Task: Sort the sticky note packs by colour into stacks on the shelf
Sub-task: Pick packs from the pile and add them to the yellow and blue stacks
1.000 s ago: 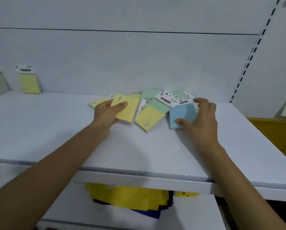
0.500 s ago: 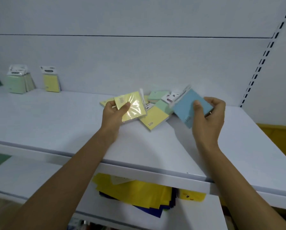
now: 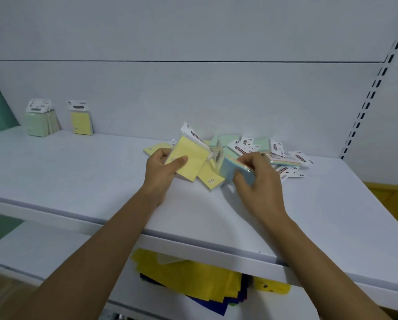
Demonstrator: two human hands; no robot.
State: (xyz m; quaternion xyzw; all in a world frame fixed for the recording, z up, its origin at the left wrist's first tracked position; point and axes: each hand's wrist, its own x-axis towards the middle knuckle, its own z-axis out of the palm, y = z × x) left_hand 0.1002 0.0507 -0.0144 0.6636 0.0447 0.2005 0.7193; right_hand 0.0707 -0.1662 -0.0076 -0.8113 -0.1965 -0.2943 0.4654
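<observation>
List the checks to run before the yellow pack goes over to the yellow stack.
1. Grip of left hand on yellow pack: ok, thumb pressed on its face.
2. Grip of right hand on blue pack: ok, fingers curled round it.
3. The yellow stack upright at far left: ok.
4. Way along the shelf to it: ok, bare surface between.
5. A spot already started for blue: not ok, none in view.

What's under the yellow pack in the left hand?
Under the held yellow pack in the left hand, a second yellow pack lies on the shelf, its upper part covered.
</observation>
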